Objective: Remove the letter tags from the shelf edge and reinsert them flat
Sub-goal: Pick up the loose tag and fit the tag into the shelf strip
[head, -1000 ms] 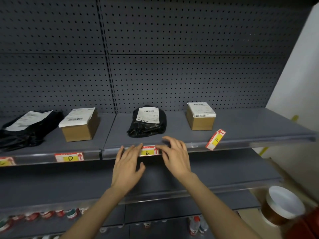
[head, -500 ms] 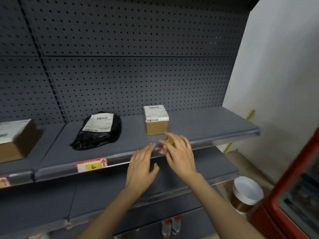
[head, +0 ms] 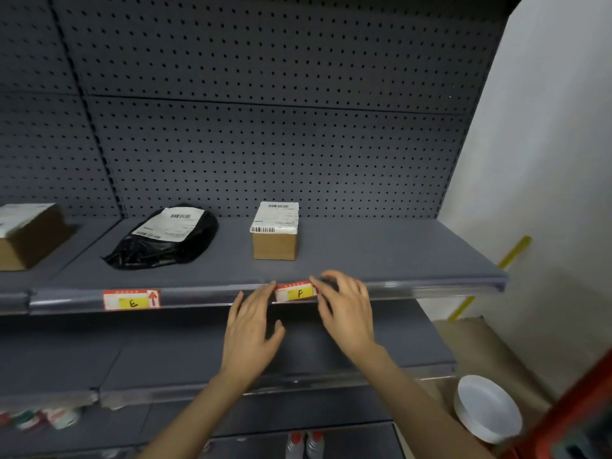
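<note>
The F tag (head: 295, 292), red and white with a yellow patch, lies level in the clear strip of the grey shelf edge (head: 414, 288). My left hand (head: 253, 329) has its fingers spread, fingertips touching the tag's left end. My right hand (head: 346, 309) rests its fingers on the tag's right end, covering that corner. Further left along the same strip sits the E tag (head: 131, 299), flat, with a red arrow.
On the shelf stand a small cardboard box (head: 275, 231), a black bag with a label (head: 165, 238) and a larger box (head: 28, 235) at the left. A lower shelf (head: 165, 359) juts out beneath. A white-lidded tub (head: 485, 407) sits on the floor at right.
Both hands left the E tag and moved right to the F tag. The F tag, tilted and sticking out a second ago, now lies level in the strip.
</note>
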`<state>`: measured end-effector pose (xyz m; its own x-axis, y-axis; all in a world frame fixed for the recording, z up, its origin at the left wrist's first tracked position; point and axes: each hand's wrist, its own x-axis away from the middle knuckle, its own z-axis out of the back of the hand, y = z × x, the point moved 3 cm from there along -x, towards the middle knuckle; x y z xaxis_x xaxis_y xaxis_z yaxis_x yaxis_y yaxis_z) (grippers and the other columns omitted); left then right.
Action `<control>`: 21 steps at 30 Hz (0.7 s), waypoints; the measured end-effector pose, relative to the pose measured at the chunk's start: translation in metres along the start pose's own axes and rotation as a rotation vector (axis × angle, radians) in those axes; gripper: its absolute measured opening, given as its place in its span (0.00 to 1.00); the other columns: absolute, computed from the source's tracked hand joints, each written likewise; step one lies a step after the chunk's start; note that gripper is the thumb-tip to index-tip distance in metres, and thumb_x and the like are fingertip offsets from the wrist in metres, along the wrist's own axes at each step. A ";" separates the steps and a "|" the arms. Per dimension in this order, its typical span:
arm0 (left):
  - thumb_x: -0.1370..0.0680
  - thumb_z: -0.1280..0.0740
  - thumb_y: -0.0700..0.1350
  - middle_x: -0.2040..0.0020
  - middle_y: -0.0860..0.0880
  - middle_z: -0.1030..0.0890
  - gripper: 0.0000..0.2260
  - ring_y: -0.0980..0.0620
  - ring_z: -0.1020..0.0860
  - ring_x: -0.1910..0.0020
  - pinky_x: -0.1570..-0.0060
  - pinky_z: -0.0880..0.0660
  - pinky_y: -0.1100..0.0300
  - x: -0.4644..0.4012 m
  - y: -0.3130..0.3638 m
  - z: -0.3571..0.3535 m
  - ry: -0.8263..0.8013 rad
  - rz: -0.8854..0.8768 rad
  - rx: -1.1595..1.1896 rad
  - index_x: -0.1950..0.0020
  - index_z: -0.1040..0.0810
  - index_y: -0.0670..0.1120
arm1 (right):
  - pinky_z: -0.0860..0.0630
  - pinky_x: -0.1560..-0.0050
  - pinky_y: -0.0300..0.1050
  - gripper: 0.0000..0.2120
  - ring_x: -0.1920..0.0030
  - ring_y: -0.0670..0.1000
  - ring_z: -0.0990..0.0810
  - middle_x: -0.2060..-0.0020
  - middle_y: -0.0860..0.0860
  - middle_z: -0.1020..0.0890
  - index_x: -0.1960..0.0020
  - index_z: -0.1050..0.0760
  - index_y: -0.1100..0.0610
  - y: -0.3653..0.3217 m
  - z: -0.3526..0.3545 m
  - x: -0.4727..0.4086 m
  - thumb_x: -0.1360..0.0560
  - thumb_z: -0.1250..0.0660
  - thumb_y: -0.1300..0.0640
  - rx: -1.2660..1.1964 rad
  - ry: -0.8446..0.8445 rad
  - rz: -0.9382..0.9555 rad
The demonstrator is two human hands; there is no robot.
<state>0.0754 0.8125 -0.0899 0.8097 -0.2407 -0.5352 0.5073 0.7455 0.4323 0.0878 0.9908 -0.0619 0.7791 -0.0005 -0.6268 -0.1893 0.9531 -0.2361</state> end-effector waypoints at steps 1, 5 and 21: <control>0.28 0.34 0.45 0.32 0.49 0.28 0.30 0.55 0.33 0.31 0.25 0.50 0.53 0.001 0.002 -0.001 0.003 0.009 -0.008 0.28 0.40 0.50 | 0.28 0.44 0.49 0.15 0.47 0.52 0.22 0.47 0.50 0.20 0.40 0.24 0.51 0.002 -0.001 0.002 0.26 0.33 0.59 -0.014 0.000 0.007; 0.28 0.35 0.46 0.33 0.51 0.27 0.29 0.55 0.32 0.32 0.25 0.53 0.54 0.001 0.007 0.001 0.016 0.032 -0.046 0.28 0.41 0.51 | 0.29 0.48 0.47 0.10 0.53 0.51 0.21 0.55 0.49 0.17 0.45 0.21 0.51 0.008 -0.004 0.004 0.26 0.32 0.58 -0.087 0.021 -0.030; 0.29 0.33 0.46 0.34 0.49 0.26 0.31 0.53 0.31 0.32 0.26 0.54 0.51 0.002 -0.022 0.027 -0.010 0.043 -0.129 0.28 0.40 0.51 | 0.40 0.50 0.39 0.05 0.55 0.48 0.23 0.56 0.47 0.16 0.52 0.20 0.49 -0.029 -0.019 -0.029 0.25 0.33 0.54 -0.169 -0.094 -0.116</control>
<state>0.0739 0.7787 -0.0812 0.8330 -0.2127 -0.5107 0.4306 0.8288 0.3572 0.0594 0.9577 -0.0515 0.8521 -0.0713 -0.5186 -0.1866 0.8842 -0.4282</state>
